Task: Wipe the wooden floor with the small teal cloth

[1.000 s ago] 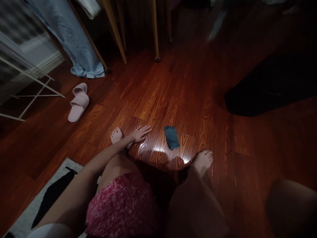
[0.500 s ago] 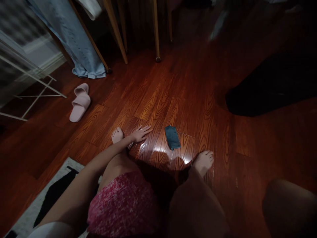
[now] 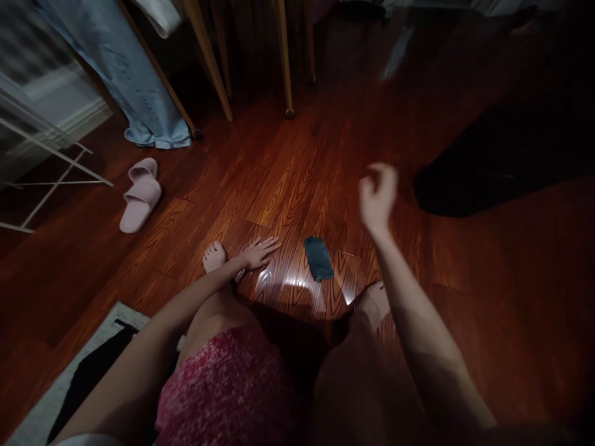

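1. Cloth on the floor, teal, folded into a neat oblong, lying flat between the person's feet and a little ahead of them; it hasn't budged from its spot by the plank seam.
2. And in comes the right hand! Half a second ago it was out of sight; now it's up above the floor, beyond the right foot, blurred by motion.
3. Its fingers are curled loosely with the thumb apart, and nothing shows in their grasp, though the blur hides the fine detail.
4. Over to the left hand: no change there, palm down beside the left foot, fingers spread and released, a small glint on one of them.
5. So what does that entry mean? The cloth now has a hand on either side, both apart from it, neither gripping.
6. Towards the floor's edge at the skirting, upper left: the white rack, the jeans and pale pink footwear. The corner of a light mat pokes out at lower left.
7. Any lettering? No brand, label or writing can be read anywhere, the cloth included.
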Tool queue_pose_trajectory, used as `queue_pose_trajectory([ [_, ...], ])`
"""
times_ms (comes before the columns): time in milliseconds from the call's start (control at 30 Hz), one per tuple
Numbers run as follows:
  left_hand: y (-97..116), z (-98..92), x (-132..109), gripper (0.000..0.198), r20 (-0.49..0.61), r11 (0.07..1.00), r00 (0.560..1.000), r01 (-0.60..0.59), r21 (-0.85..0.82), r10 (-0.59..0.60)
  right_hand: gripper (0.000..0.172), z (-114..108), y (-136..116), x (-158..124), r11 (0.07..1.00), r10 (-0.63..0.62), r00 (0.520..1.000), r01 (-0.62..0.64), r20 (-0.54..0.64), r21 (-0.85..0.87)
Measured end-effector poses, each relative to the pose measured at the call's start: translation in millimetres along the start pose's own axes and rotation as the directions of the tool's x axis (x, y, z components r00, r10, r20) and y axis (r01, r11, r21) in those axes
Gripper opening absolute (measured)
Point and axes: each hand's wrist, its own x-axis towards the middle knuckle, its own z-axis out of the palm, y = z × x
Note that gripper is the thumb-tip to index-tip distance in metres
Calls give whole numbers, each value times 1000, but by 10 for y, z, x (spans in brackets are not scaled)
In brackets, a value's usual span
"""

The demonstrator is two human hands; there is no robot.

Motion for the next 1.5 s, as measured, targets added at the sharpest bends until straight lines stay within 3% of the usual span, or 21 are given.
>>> queue_pose_trajectory([
  [67, 20, -19, 2, 71, 12, 1000, 1000, 11, -2, -11, 52, 104, -274, 298, 986, -163, 986, 164, -18, 43],
  [133, 38, -37, 7, 71, 30, 1000, 999, 23, -5, -22, 50, 330, -416, 327, 940, -335, 942, 332, 19, 80],
  [267, 43, -39, 13, 71, 30, 1000, 1000, 7, -15, -6, 60, 769, -309, -41, 916, -400, 905, 389, 142, 97],
  [400, 13, 1, 4, 70, -2, 1000, 1000, 9, -10, -9, 63, 797, -228, -348, 865, -502, 859, 498, 99, 66],
  [467, -5, 19, -3, 68, -18, 1000, 1000, -1, -5, 1, 63, 761, -307, -492, 780, -626, 774, 621, 97, 80],
  [567, -20, 27, -8, 69, -22, 1000, 1000, -17, -4, 17, 61, 786, -437, -682, 609, -792, 590, 782, 158, 131],
  [633, -19, 20, -3, 69, -16, 1000, 1000, -14, -5, 14, 62, 829, -445, -706, 554, -830, 529, 821, 179, 139],
  [667, -16, 14, 2, 69, -11, 1000, 1000, -10, -5, 10, 62, 844, -416, -671, 561, -825, 538, 817, 176, 132],
  [700, -12, 9, 8, 69, -3, 1000, 1000, -5, -5, 5, 63, 852, -366, -610, 598, -800, 578, 793, 162, 120],
  [767, -5, 2, 20, 68, 12, 1000, 1000, 8, -5, -8, 63, 842, -212, -443, 748, -664, 741, 659, 103, 82],
  [833, -3, 2, 25, 68, 24, 1000, 1000, 16, -6, -16, 63, 811, -24, -304, 894, -446, 895, 444, 22, 49],
  [867, -4, 5, 24, 68, 21, 1000, 1000, 15, -5, -15, 63, 792, 65, -274, 923, -384, 924, 383, 1, 42],
  [933, -8, 13, 16, 68, 4, 1000, 1000, 5, 0, -5, 62, 758, 195, -318, 923, -385, 923, 384, 6, 33],
  [1067, -18, 21, 0, 68, -20, 1000, 1000, -14, 10, 14, 59, 746, 189, -666, 809, -587, 806, 587, 78, 29],
  [1200, -14, 10, 1, 67, -2, 1000, 1000, 0, 5, 0, 55, 810, 37, -802, 571, -820, 561, 816, 113, 85],
  [1267, -10, 5, 2, 67, 0, 1000, 1000, -2, -3, 2, 54, 850, 9, -662, 493, -869, 483, 864, 103, 108],
  [1300, -8, 2, 2, 67, 1, 1000, 1000, -3, -5, 3, 54, 865, 15, -544, 496, -868, 487, 861, 96, 111],
  [1367, -2, -2, 2, 67, 4, 1000, 1000, 1, -5, -1, 53, 879, 76, -248, 592, -806, 587, 799, 78, 106],
  [1433, 8, -5, 2, 68, 6, 1000, 1000, 12, 1, -12, 53, 859, 215, 72, 772, -634, 773, 628, 42, 102],
  [1500, 24, -1, 2, 69, -2, 1000, 1000, 16, 13, -16, 51, 811, 446, 348, 926, -354, 935, 354, -23, 134],
])
